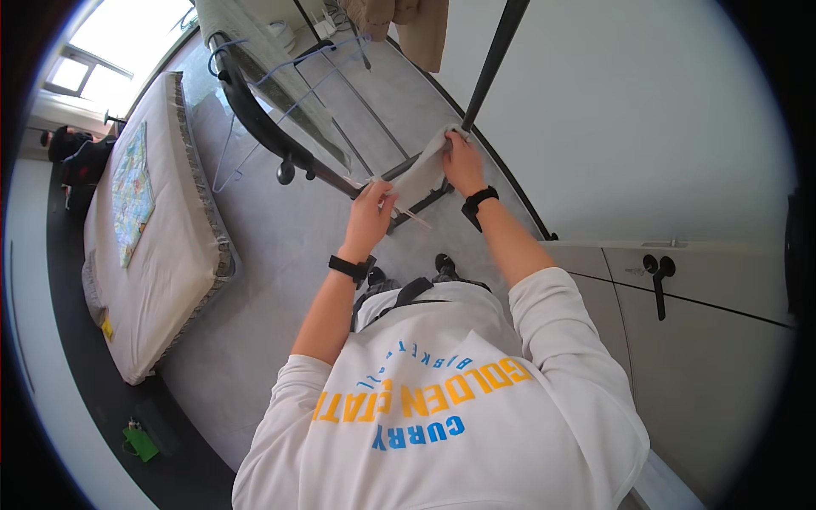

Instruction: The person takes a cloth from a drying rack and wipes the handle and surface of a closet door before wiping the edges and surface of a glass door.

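Note:
A white cloth [420,177] stretches between my hands above the dark rail of a clothes rack [266,127]. My left hand [369,219] grips its near left end, fingers closed. Higher and to the right, my right hand [464,167] pinches the other end, close to the rack's right upright [495,64]. A thin pinkish strip [415,218] sticks out beside my left fingers; what it belongs to is unclear. Blue wire hangers [228,153] hang on the rail left of my hands.
A bare mattress [161,229] with a folded patterned cloth [133,195] lies on the left. Grey fabric [285,85] hangs on the rack's far side, and a brown garment [416,30] hangs behind. On the right are a white wall and a door with a black handle [659,285].

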`<state>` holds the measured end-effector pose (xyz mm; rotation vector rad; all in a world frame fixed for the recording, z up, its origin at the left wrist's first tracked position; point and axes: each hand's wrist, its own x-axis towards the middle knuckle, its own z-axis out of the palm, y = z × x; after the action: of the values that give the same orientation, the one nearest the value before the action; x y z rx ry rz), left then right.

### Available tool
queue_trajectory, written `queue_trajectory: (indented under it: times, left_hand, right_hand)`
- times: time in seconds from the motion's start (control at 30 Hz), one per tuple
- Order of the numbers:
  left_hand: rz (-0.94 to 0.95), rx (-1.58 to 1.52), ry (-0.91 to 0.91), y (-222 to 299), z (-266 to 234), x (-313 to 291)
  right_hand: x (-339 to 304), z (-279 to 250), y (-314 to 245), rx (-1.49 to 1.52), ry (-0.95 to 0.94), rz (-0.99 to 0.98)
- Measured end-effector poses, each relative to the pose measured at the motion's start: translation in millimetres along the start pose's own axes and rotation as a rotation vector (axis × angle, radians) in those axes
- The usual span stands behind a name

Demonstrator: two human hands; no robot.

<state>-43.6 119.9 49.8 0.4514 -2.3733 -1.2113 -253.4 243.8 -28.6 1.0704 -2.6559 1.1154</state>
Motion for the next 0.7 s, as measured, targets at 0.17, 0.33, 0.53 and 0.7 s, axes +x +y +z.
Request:
queue_trajectory:
  times: [0.17,0.33,0.53,0.7]
  left_hand:
    - [-0.012,0.033,0.205,5.9,8.0,-9.3]
    - [-0.07,0.096,0.314,-2.2,-9.7,-41.3]
    - [-0.094,0.225,0.459,-4.4,-39.9,-80.7]
    - [-0.132,0.199,0.45,9.9,-54.8,-78.8]
  right_hand:
    - [-7.9,12.0,-11.5,0.085,0.006,0.006]
    - [-21.4,43.1,-38.5,0.246,-0.066,-0.106]
    - [-35.7,64.6,-81.9,0.245,-0.192,-0.171]
    - [-44.4,66.1,-106.4,0.357,-0.268,-0.203]
